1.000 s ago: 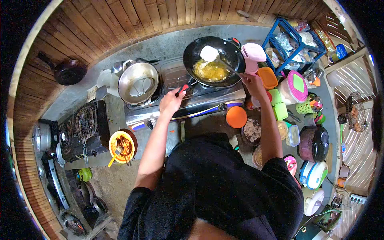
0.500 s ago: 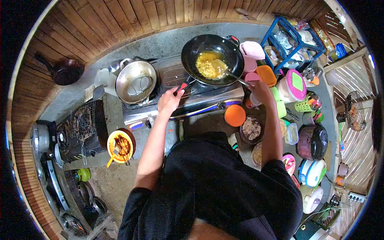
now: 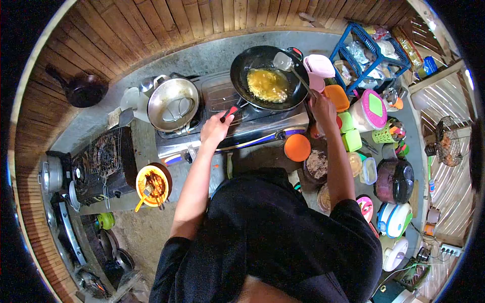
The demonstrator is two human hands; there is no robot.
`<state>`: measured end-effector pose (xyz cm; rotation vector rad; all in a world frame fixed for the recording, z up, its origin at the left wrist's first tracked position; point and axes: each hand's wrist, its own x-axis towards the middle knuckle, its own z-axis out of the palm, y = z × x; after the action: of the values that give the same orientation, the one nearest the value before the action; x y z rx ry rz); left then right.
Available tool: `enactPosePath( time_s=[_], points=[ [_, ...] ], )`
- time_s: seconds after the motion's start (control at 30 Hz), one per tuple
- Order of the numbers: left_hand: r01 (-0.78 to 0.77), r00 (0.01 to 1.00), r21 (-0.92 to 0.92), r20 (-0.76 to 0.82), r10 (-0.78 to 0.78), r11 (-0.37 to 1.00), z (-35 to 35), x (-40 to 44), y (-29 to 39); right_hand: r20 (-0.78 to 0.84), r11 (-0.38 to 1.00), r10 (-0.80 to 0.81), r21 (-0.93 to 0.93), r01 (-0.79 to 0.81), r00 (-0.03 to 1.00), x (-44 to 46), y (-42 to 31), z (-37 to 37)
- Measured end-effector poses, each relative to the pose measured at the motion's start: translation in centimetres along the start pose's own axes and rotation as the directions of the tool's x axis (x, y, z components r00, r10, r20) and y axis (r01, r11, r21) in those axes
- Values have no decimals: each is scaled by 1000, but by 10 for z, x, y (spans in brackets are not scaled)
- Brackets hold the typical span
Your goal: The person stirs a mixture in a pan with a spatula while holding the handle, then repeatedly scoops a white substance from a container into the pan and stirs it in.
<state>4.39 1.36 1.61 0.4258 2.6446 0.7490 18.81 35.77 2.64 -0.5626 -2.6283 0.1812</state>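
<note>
A black wok (image 3: pixel 242 65) rests on the gas stove (image 3: pixel 217 88), with yellow food frying in oil (image 3: pixel 267 86) at its bottom. My left hand (image 3: pixel 214 128) is closed around the wok's red and black handle (image 3: pixel 231 111). In my right hand (image 3: pixel 322 107), at the wok's right side, is the handle of a metal spatula (image 3: pixel 283 61). The spatula's blade is over the upper right part of the wok, apart from the food.
A steel pan (image 3: pixel 160 96) sits on the left burner. Further left are a grill rack (image 3: pixel 105 151) and an orange bowl (image 3: pixel 164 178) of dark red sauce. Plastic containers (image 3: pixel 352 140), a blue rack (image 3: pixel 337 48) and a dark pot (image 3: pixel 386 187) crowd the right side.
The spatula first went down into the food, then rose out of it toward the wok's upper right. My right hand moved with it. My left hand kept its grip on the handle.
</note>
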Motion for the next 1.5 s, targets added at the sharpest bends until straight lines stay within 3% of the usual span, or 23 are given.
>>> enactPosePath(
  time_s=[0.1, 0.17, 0.2, 0.27, 0.3, 0.37, 0.4, 0.47, 0.6, 0.67, 0.7, 0.77, 0.87, 1.0, 1.07, 1.1, 1.17, 1.2, 1.27, 1.5],
  points=[
    [25, 999, 4, 28, -25, 1000, -1, 0, 0, -27, 995, 31, -94, -33, 999, 3, 1, 5],
    [17, 999, -26, 36, -16, 1000, -1, -1, 0, 174, 966, 92, -255, -45, 980, 6, 6, 14],
    [15, 999, -28, 29, -14, 999, 0, -1, 0, 169, 966, 88, -254, -43, 982, 2, 16, 29],
    [15, 1000, -16, 27, -14, 1000, -1, -1, 0, 242, 996, 92, -45, -83, 966, -5, 39, 65],
    [15, 1000, -17, 24, -15, 1000, -1, -1, -1, 241, 996, 89, -43, -81, 967, -4, 34, 60],
    [22, 999, -18, 31, -22, 1000, 0, -1, -1, 300, 967, -94, 255, 15, 949, -4, 15, 35],
    [21, 999, -15, 34, -20, 1000, 0, -1, -1, 300, 967, -90, 254, 11, 950, -4, 7, 25],
    [22, 998, -35, 56, -20, 999, -1, 0, -1, 426, 914, -18, 373, -157, 905, -4, -4, 13],
    [9, 999, -9, 41, -8, 1000, 9, 9, -10, 399, 851, 44, 465, -244, 916, -6, 3, 15],
    [-24, 1000, 1, 1, 24, 1000, 8, 6, -9, 257, 942, 14, 322, -99, 966, -5, 5, 6],
    [-24, 1000, 1, 4, 24, 1000, 7, 5, -8, 258, 942, 16, 321, -101, 966, -6, 11, 8],
    [-9, 1000, -1, 12, 9, 1000, 5, 4, -6, 125, 994, 97, 30, -101, 987, -9, 26, 17],
    [-7, 1000, 2, 12, 7, 1000, 3, 2, -4, 171, 996, 88, -7, -88, 981, -11, -14, -48],
    [8, 999, 0, 45, -8, 1000, 2, 3, -3, 229, 990, 132, -74, -118, 965, -18, 4, -45],
    [-10, 1000, -5, 20, 11, 1000, 3, 3, -4, 391, 992, 119, -17, -122, 913, -18, 11, -44],
    [-10, 1000, -5, 22, 10, 1000, 3, 2, -4, 392, 992, 120, -17, -123, 912, -20, 16, -38],
    [-10, 1000, -11, 16, 10, 1000, 2, 2, -2, 404, 958, -51, 279, -70, 913, -25, 25, -22],
    [-10, 1000, -11, 16, 10, 1000, 3, 2, -3, 404, 958, -51, 280, -70, 913, -24, 19, -24],
    [-20, 1000, -3, -12, 20, 1000, 5, 4, -6, 567, 927, -27, 323, -192, 824, -18, -4, -31],
    [-6, 1000, -11, 21, 6, 1000, 2, 2, -4, 406, 832, -45, 521, -190, 913, -8, -8, -10]
  ],
)
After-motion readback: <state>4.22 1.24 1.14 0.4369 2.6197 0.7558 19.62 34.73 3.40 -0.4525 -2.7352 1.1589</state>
